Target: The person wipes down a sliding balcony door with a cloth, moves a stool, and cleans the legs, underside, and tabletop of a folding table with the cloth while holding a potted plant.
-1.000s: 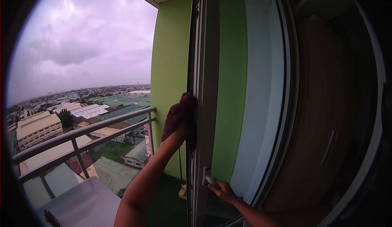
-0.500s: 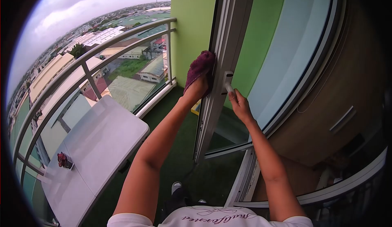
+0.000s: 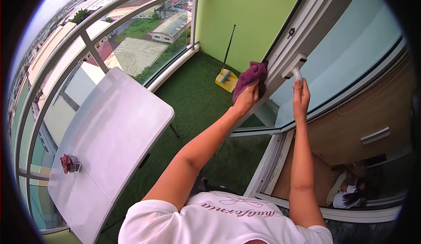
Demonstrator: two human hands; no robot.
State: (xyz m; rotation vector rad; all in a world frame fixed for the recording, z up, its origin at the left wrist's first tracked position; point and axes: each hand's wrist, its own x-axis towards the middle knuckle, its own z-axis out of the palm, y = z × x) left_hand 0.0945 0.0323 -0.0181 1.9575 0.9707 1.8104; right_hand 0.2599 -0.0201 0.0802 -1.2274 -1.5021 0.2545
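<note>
My left hand (image 3: 248, 97) is closed on a maroon cloth (image 3: 251, 78), which presses against the edge of the white door frame (image 3: 280, 64). Part of the cloth is hidden behind my fingers. With my right hand (image 3: 301, 96) I grip the white door handle (image 3: 297, 74), my fingers wrapped round its lower end. The glass door stands swung out over the balcony, between my two arms. A dark latch piece (image 3: 291, 32) shows on the door's edge above the cloth.
A white folding table (image 3: 118, 121) stands at left, bearing a small dark red plant in a glass pot (image 3: 70, 163). Behind it runs a metal railing (image 3: 90, 46). A yellow dustpan (image 3: 226, 81) sits on green turf (image 3: 197, 90) by the green wall. Another person (image 3: 348, 195) appears at lower right.
The door has shifted right in view, and my left hand with the cloth is lower and further right. The dustpan is now fully visible. My right hand still holds the handle.
</note>
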